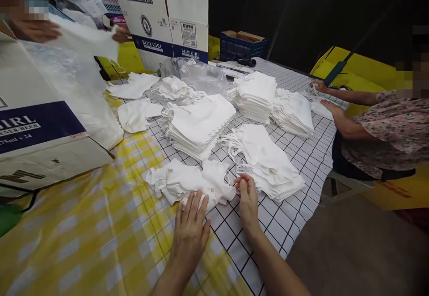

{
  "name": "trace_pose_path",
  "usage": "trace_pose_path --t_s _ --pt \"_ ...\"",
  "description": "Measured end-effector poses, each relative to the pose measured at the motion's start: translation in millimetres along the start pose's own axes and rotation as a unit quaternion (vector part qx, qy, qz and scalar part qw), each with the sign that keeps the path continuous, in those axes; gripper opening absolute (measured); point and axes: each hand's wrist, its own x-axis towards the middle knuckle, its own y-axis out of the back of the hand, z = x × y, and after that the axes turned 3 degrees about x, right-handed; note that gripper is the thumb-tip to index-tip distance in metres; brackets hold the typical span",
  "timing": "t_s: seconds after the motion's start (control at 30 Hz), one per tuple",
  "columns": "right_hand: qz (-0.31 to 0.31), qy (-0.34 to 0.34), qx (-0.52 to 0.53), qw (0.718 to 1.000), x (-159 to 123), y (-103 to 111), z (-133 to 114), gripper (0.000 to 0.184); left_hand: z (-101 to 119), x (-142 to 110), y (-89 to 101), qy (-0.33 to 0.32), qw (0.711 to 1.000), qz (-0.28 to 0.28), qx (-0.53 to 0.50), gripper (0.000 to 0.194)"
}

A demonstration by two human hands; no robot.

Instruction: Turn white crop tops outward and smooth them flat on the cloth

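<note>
A small white cloth garment [187, 177] lies rumpled at the near side of the table. My left hand [191, 224] rests on its lower edge, palm down and fingers stretched out. At the garment's right end, my right hand [247, 197] is closed in a pinch at its edge; the exact part between the fingertips is hard to see. Just beyond my right hand is a stack of white garments [264, 162] with loose ties along its left side. A taller stack of white garments [201, 121] stands behind the rumpled one.
Two more white stacks [254, 92] sit farther back, near crumpled clear plastic [208, 77]. A large carton [40, 121] with a plastic liner stands at left. Another person's hands [330, 103] work at the right edge; a second person holds white cloth [83, 36] at upper left.
</note>
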Motion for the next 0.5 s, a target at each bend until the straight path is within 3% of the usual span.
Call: trace_pose_path --t_s 0.13,0.3,0.5 --pt "0.024 -0.013 0.037 0.999 4.6 3.9 2.1 0.029 -1.1 -2.1 -6.7 0.015 0.999 0.002 -0.028 0.058" --pt "-0.017 -0.034 0.026 0.999 3.1 3.9 -0.2 0.029 -0.7 -1.5 -5.4 0.017 0.999 0.002 -0.041 0.057" --pt "-0.115 0.042 -0.136 0.983 -3.7 -0.3 -5.3 0.022 0.2 -0.5 -1.6 0.020 0.999 0.007 -0.050 0.054"
